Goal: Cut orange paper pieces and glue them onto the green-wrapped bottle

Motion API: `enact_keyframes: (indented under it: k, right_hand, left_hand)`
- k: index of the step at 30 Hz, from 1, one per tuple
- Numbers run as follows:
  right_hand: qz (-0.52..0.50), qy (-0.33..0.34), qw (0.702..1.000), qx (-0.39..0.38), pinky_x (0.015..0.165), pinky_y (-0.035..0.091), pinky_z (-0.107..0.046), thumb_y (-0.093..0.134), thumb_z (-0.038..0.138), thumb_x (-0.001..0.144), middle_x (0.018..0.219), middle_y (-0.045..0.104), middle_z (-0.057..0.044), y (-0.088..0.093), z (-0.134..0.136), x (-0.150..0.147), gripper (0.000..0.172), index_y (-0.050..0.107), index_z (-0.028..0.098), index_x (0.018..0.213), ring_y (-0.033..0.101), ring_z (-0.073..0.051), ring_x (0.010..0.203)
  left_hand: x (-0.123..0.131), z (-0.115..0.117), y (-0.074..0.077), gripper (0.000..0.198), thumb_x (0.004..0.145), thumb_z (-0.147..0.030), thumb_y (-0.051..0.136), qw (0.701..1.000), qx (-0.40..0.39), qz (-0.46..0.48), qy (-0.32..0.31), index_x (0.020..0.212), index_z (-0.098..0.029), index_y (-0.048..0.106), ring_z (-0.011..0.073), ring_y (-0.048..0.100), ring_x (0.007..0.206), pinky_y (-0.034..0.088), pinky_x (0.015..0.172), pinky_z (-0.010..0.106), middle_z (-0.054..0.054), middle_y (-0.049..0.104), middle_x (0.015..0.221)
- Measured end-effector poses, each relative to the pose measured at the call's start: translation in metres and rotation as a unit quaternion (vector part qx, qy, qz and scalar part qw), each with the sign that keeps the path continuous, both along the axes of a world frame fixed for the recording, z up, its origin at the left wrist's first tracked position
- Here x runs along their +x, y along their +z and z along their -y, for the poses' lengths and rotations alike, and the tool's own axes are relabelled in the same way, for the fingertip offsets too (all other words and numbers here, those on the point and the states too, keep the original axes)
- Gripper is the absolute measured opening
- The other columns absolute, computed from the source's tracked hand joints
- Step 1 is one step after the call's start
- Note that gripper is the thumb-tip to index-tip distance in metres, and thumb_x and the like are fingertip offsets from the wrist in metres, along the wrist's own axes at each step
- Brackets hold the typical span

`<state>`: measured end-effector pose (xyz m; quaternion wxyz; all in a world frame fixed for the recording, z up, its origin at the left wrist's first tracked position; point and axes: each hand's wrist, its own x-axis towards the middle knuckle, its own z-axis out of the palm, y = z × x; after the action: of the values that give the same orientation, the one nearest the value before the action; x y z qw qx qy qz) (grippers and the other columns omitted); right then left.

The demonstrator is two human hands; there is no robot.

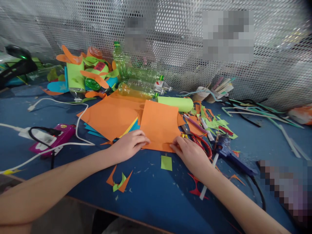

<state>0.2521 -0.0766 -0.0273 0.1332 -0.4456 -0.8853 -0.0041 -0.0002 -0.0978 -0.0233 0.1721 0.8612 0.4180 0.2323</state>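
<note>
A rectangular orange sheet of paper point(160, 125) stands tilted toward me near the middle of the table. At its lower left corner, my left hand point(133, 143) is closed, with thumb and fingers pinching the edge. My right hand point(188, 151) grips the lower right corner the same way. Just below the sheet lies a small green paper square point(166, 163). Red-handled scissors point(201, 143) rest beside my right hand, partly covered by it. A blue glue gun point(232, 157) with a white glue stick lies further right.
Larger orange sheets point(109, 113) over blue ones lie left. Behind stand bottles point(138, 89), a green paper roll point(175, 103) and paper-covered bottle models point(76, 74). Paper scraps point(216, 122) spread right. A magenta power bank point(55, 139) with white cables sits left. A perforated metal screen point(170, 39) closes the back.
</note>
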Motion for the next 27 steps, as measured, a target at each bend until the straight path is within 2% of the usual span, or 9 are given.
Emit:
enact_keyframes:
  k: [6, 17, 19, 21, 24, 27]
  right_hand:
    - [0.012, 0.001, 1.000, 0.017, 0.060, 0.044, -0.030, 0.037, 0.029, 0.092, 0.068, 0.059, -0.004, 0.000, 0.002, -0.001, 0.019, 0.045, 0.021, 0.077, 0.060, -0.019, 0.066]
    - [0.004, -0.008, 1.000, 0.022, 0.062, 0.045, -0.032, 0.038, 0.027, 0.091, 0.071, 0.060, -0.005, -0.002, 0.003, -0.003, 0.016, 0.046, 0.021, 0.078, 0.059, -0.021, 0.069]
    - [-0.004, -0.006, 1.000, 0.022, 0.062, 0.045, -0.032, 0.039, 0.027, 0.091, 0.073, 0.060, -0.006, -0.003, 0.002, -0.003, 0.015, 0.045, 0.021, 0.079, 0.060, -0.021, 0.070]
    - [-0.005, -0.010, 1.000, 0.019, 0.063, 0.045, -0.031, 0.040, 0.028, 0.091, 0.075, 0.060, -0.006, -0.003, 0.002, -0.003, 0.013, 0.046, 0.021, 0.081, 0.060, -0.021, 0.072]
    - [-0.003, -0.019, 1.000, 0.018, 0.063, 0.046, -0.031, 0.041, 0.030, 0.091, 0.077, 0.061, -0.006, -0.004, 0.001, -0.002, 0.012, 0.045, 0.021, 0.083, 0.061, -0.021, 0.073]
    - [-0.004, -0.021, 1.000, 0.014, 0.062, 0.046, -0.031, 0.042, 0.032, 0.091, 0.076, 0.061, -0.006, -0.004, 0.000, -0.001, 0.013, 0.045, 0.021, 0.084, 0.061, -0.021, 0.072]
  left_hand:
    - [0.002, 0.002, 0.000, 0.024, 0.090, -0.016, 0.039, 0.998, 0.050, -0.028, 0.001, 0.099, -0.015, 0.062, 0.0159, 0.055, 0.082, 0.047, 0.071, 0.031, 0.008, 0.057, 0.091]
    - [0.003, 0.002, -0.006, 0.027, 0.091, -0.017, 0.035, 0.995, 0.074, -0.069, 0.006, 0.100, -0.014, 0.060, 0.0173, 0.052, 0.083, 0.046, 0.071, 0.033, 0.008, 0.055, 0.089]
    - [0.003, 0.002, -0.007, 0.026, 0.092, -0.018, 0.035, 0.994, 0.078, -0.079, 0.011, 0.099, -0.014, 0.060, 0.0178, 0.051, 0.086, 0.046, 0.074, 0.033, 0.009, 0.055, 0.092]
    - [0.004, 0.003, -0.006, 0.024, 0.092, -0.020, 0.037, 0.988, 0.118, -0.101, 0.012, 0.099, -0.014, 0.059, 0.0207, 0.049, 0.097, 0.045, 0.082, 0.036, 0.011, 0.054, 0.101]
    - [0.005, 0.006, -0.004, 0.025, 0.092, -0.019, 0.037, 0.971, 0.190, -0.141, -0.033, 0.104, -0.013, 0.058, 0.0235, 0.046, 0.107, 0.042, 0.090, 0.040, 0.012, 0.054, 0.110]
    - [0.010, 0.013, -0.001, 0.030, 0.093, -0.015, 0.032, 0.962, 0.197, -0.164, -0.096, 0.115, -0.012, 0.053, 0.0207, 0.052, 0.100, 0.046, 0.085, 0.035, 0.011, 0.058, 0.106]
